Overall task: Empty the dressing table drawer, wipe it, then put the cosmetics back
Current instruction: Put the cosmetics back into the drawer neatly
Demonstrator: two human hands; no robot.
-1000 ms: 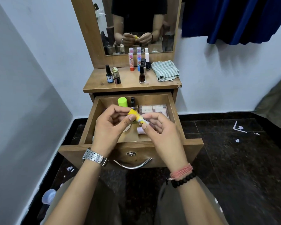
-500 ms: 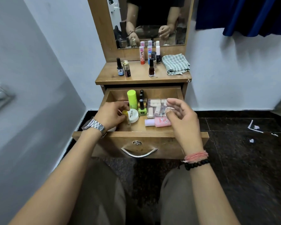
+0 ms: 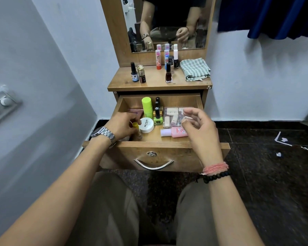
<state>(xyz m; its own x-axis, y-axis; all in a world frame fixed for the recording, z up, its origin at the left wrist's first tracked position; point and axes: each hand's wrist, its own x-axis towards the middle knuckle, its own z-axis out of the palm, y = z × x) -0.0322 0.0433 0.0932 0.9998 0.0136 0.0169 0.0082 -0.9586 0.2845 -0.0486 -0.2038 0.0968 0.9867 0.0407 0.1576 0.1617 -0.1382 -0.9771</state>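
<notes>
Left hand point(image 3: 122, 124) gripping yellow tube point(image 3: 135, 125) inside drawer point(image 3: 156, 143), right hand point(image 3: 196, 126) above

Bare forearms, a silver metal-link wristwatch point(image 3: 103, 134) on the left wrist, a pink thread band point(image 3: 215, 168) and black bead bracelet point(image 3: 216, 177) on the right, and khaki-grey trousers point(image 3: 110, 206) covering both legs.

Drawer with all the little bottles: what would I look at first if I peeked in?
Probably the bright lime-green tube standing at the back of the open drawer, beside a green nail polish bottle. In front, the left hand holds a small yellow tube next to a round white tub. The right hand hovers, holding nothing, above a pink bottle lying on its side.
</notes>
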